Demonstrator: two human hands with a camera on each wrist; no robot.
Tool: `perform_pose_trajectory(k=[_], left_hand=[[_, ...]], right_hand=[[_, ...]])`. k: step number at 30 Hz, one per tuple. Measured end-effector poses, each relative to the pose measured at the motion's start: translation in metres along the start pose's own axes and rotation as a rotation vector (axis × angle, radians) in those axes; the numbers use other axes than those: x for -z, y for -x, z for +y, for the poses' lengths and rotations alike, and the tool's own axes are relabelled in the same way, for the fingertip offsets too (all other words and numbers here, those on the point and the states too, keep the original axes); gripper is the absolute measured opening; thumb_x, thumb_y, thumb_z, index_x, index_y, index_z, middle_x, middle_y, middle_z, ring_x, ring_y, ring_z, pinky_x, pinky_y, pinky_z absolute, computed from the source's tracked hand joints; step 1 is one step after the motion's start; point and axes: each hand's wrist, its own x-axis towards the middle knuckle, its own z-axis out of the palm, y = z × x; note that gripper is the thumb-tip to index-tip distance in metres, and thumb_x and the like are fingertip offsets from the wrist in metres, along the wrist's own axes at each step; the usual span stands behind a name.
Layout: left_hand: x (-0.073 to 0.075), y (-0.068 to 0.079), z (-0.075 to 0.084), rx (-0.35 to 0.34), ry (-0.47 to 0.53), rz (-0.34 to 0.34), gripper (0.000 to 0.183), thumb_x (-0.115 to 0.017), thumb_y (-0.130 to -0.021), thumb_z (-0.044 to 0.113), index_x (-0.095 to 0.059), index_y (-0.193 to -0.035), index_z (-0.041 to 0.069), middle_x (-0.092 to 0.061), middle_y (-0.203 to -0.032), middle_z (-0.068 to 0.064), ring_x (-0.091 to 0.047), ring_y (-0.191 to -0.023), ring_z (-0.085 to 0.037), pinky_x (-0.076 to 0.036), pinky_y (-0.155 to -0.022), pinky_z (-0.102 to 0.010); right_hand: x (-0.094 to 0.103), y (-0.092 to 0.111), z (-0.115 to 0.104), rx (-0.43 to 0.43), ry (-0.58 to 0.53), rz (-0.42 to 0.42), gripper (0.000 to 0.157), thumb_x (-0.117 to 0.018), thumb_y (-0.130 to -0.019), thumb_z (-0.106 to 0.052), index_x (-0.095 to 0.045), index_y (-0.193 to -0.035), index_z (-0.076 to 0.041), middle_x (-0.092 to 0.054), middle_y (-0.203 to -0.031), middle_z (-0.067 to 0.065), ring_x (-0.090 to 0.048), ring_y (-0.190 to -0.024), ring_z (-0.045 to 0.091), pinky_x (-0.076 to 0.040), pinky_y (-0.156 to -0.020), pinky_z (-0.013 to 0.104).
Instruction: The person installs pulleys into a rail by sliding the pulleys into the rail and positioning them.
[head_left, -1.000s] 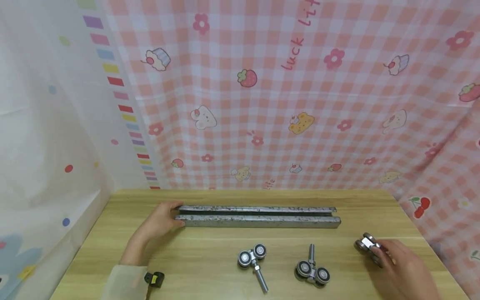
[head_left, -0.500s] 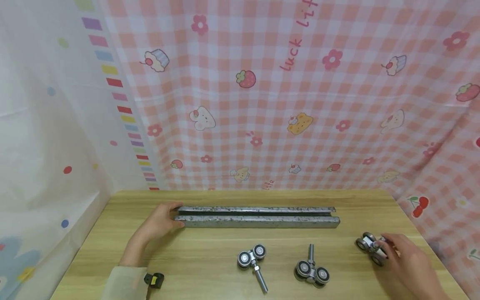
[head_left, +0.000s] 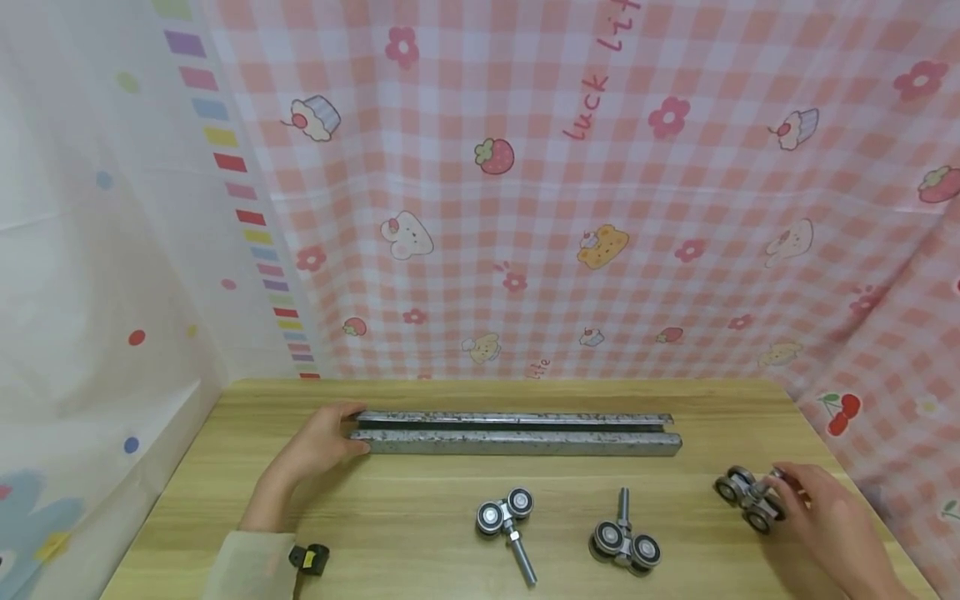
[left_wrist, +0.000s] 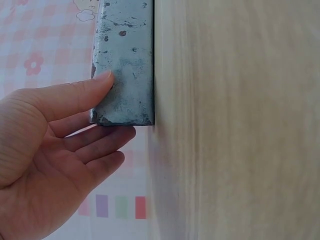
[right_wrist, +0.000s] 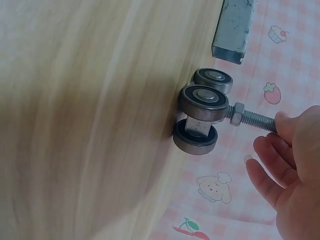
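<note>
A grey metal channel rail (head_left: 517,445) with a worn, spotted surface lies lengthwise toward the back of the table, its slot facing up. My left hand (head_left: 322,440) grips its left end; in the left wrist view the thumb presses the near face while the fingers reach round behind. At the right, my right hand (head_left: 836,521) pinches the threaded bolt (right_wrist: 257,121) of a roller trolley (right_wrist: 204,102) between thumb and fingers. The bolt points up and the wheels are down at the tabletop, just beyond the rail's right end. Part of its fourth wheel is hidden.
Two more roller trolleys lie in front of the rail: one left of centre (head_left: 491,517) with its bolt toward me, another to its right (head_left: 608,537) with its bolt pointing away. A pink checked cloth (head_left: 525,208) hangs behind the wooden table (head_left: 420,533).
My right hand has shifted slightly right and turned the trolley from a tilt onto its wheels, fingers now up on the bolt. My left hand and the rail have stayed put.
</note>
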Motion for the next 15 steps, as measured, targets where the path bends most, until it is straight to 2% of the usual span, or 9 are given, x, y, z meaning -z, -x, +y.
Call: perform_pose_trajectory(k=[2, 4, 7, 11, 15], left_hand=[[0.0003, 0.0003, 0.0007, -0.004, 0.004, -0.003, 0.064, -0.079, -0.091, 0.004, -0.051, -0.147, -0.011, -0.053, -0.148, -0.032, -0.05, -0.137, -0.049, -0.048, -0.109, -0.061], [0.0003, 0.0003, 0.0006, 0.001, 0.008, -0.002, 0.065, -0.079, -0.091, 0.003, -0.05, -0.148, -0.011, -0.052, -0.149, -0.031, -0.05, -0.137, -0.049, -0.047, -0.11, -0.06], [0.0006, 0.0009, 0.0005, -0.004, 0.004, -0.005, 0.065, -0.079, -0.091, 0.004, -0.049, -0.148, -0.012, -0.052, -0.149, -0.032, -0.05, -0.137, -0.049, -0.046, -0.111, -0.06], [0.0006, 0.0008, -0.0006, -0.009, 0.004, -0.004, 0.065, -0.079, -0.091, 0.004, -0.049, -0.148, -0.012, -0.053, -0.148, -0.032, -0.051, -0.136, -0.049, -0.047, -0.11, -0.06], [-0.0002, -0.0003, -0.0013, -0.013, 0.012, -0.007, 0.065, -0.078, -0.092, 0.004, -0.049, -0.148, -0.012, -0.053, -0.149, -0.031, -0.051, -0.136, -0.049, -0.048, -0.109, -0.06]], right_hand=[[-0.0004, -0.001, -0.0007, -0.008, 0.007, -0.008, 0.013, -0.078, -0.093, -0.005, -0.072, -0.097, 0.006, -0.072, -0.082, 0.012, -0.062, -0.07, 0.003, -0.049, -0.06, 0.009], [-0.0011, -0.0024, -0.0007, -0.009, 0.011, -0.009, 0.013, -0.078, -0.094, -0.005, -0.072, -0.097, 0.007, -0.072, -0.082, 0.012, -0.062, -0.069, 0.005, -0.048, -0.058, 0.01], [-0.003, -0.0043, -0.0002, 0.009, 0.001, 0.005, 0.032, -0.068, -0.104, -0.023, -0.072, -0.096, 0.008, -0.071, -0.082, 0.012, -0.062, -0.068, 0.008, -0.047, -0.058, 0.01], [-0.0051, -0.0055, 0.0002, 0.032, -0.024, 0.023, 0.052, -0.057, -0.107, -0.04, -0.072, -0.096, 0.009, -0.071, -0.082, 0.012, -0.062, -0.069, 0.007, -0.046, -0.06, 0.007], [-0.0065, -0.0071, 0.0011, 0.023, -0.036, 0.015, 0.038, -0.064, -0.106, -0.028, -0.072, -0.097, 0.009, -0.07, -0.082, 0.011, -0.061, -0.071, 0.005, -0.046, -0.062, 0.006]])
